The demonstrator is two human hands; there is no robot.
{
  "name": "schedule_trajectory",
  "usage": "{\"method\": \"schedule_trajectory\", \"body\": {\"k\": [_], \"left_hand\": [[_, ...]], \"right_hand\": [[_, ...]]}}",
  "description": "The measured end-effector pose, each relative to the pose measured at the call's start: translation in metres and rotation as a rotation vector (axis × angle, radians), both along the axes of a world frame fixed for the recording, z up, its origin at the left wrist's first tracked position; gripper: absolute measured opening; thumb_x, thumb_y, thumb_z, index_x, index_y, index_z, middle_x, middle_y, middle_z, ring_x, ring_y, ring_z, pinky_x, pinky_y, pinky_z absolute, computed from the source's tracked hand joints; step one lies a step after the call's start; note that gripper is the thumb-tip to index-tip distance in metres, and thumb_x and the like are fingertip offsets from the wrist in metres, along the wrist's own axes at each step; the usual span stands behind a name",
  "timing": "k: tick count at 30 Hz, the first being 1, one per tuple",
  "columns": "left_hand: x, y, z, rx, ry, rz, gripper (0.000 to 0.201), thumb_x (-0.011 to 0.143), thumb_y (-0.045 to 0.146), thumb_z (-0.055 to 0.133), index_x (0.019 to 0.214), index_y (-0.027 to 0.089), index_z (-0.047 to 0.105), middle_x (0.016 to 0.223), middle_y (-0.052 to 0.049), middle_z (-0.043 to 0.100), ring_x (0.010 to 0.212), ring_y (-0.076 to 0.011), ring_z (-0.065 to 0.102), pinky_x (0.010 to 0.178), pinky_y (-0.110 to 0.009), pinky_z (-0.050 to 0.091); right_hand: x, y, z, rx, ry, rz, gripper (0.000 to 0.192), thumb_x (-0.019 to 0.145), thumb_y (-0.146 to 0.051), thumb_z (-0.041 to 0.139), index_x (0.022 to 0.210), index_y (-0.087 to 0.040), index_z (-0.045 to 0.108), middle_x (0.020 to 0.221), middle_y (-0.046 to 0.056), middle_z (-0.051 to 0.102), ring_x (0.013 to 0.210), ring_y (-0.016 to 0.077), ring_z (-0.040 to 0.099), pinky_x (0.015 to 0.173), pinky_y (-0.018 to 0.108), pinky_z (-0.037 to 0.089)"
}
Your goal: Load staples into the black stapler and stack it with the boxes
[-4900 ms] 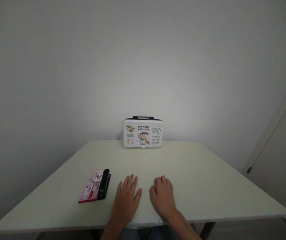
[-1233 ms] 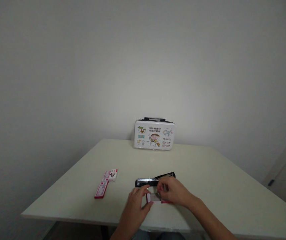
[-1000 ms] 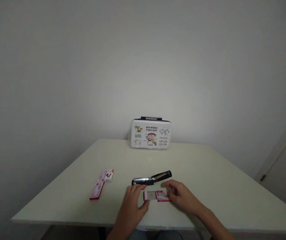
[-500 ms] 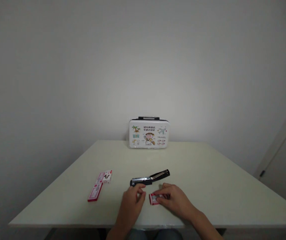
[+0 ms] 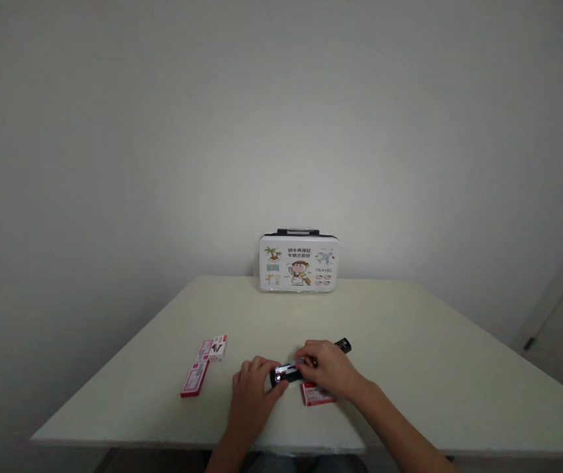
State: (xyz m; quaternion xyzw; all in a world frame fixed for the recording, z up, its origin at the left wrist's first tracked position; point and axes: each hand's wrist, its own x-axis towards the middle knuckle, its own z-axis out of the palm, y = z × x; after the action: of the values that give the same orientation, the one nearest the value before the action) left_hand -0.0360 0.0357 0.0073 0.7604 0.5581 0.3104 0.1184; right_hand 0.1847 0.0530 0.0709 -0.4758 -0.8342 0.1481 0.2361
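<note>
The black and silver stapler (image 5: pixel 287 374) lies folded open on the table, its long top arm stretching away to the right behind my right hand. My left hand (image 5: pixel 254 387) grips the stapler's left end between thumb and fingers. Over the middle of its metal channel, my right hand (image 5: pixel 328 368) is closed in a pinch on a small strip of staples (image 5: pixel 301 360), mostly covered by the fingers. Just below the right hand lies a red and white staple box (image 5: pixel 317 395), partly hidden by the wrist.
To the left, two red and white flat boxes (image 5: pixel 195 379) lie end to end, and a small white and red box (image 5: pixel 218 348) with a stapler picture touches them. A white cartoon-printed case (image 5: pixel 298 264) with a black handle stands at the table's back against the wall.
My right hand has left the staple box and moved up to the stapler. My left hand has taken hold of the stapler's left end, which sits slightly nearer. The view has shifted a little.
</note>
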Motion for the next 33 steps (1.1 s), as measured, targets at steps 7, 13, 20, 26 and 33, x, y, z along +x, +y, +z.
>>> {"method": "schedule_trajectory", "body": {"k": [7,13,20,26,33], "left_hand": [[0.0,-0.002,0.006,-0.022,-0.002,-0.007,0.025,0.089,0.041,0.064,0.112,0.032,0.068,0.114,-0.001,0.064,0.109,-0.0237,0.052,0.094,-0.037,0.034],[0.0,-0.003,0.006,-0.018,-0.005,-0.01,0.026,0.089,0.041,0.064,0.113,0.033,0.068,0.113,-0.001,0.064,0.109,-0.0241,0.053,0.093,-0.037,0.035],[0.002,-0.004,0.009,-0.033,0.004,0.005,0.027,0.088,0.041,0.064,0.113,0.033,0.068,0.114,-0.002,0.064,0.11,-0.0247,0.052,0.094,-0.038,0.035],[0.001,-0.004,0.006,0.003,-0.023,-0.008,0.026,0.087,0.04,0.067,0.112,0.033,0.067,0.111,0.0,0.064,0.108,-0.0229,0.053,0.093,-0.036,0.034],[0.001,-0.004,0.008,-0.01,-0.031,-0.001,0.026,0.087,0.04,0.066,0.112,0.032,0.068,0.112,-0.001,0.064,0.109,-0.0242,0.053,0.093,-0.037,0.034]], "right_hand": [[-0.014,0.001,-0.004,-0.011,-0.016,0.059,0.017,0.091,-0.029,0.065,0.105,-0.025,0.075,0.085,-0.001,0.067,0.076,0.0141,0.059,0.069,0.023,0.035],[-0.018,-0.002,-0.001,0.001,0.004,0.049,0.014,0.092,-0.03,0.065,0.099,-0.024,0.076,0.081,-0.001,0.065,0.074,0.0138,0.058,0.068,0.023,0.036],[-0.019,-0.002,-0.002,-0.002,0.009,0.052,0.013,0.092,-0.028,0.064,0.099,-0.023,0.074,0.085,0.0,0.066,0.076,0.0138,0.059,0.069,0.022,0.037],[-0.019,-0.004,0.001,0.001,-0.055,0.083,0.018,0.095,-0.034,0.062,0.107,-0.028,0.075,0.089,0.0,0.068,0.081,0.0154,0.062,0.073,0.023,0.038],[-0.018,-0.008,-0.003,0.025,-0.13,-0.147,0.023,0.095,-0.043,0.061,0.093,-0.025,0.075,0.088,0.003,0.073,0.085,0.0192,0.065,0.073,0.026,0.037]]}}
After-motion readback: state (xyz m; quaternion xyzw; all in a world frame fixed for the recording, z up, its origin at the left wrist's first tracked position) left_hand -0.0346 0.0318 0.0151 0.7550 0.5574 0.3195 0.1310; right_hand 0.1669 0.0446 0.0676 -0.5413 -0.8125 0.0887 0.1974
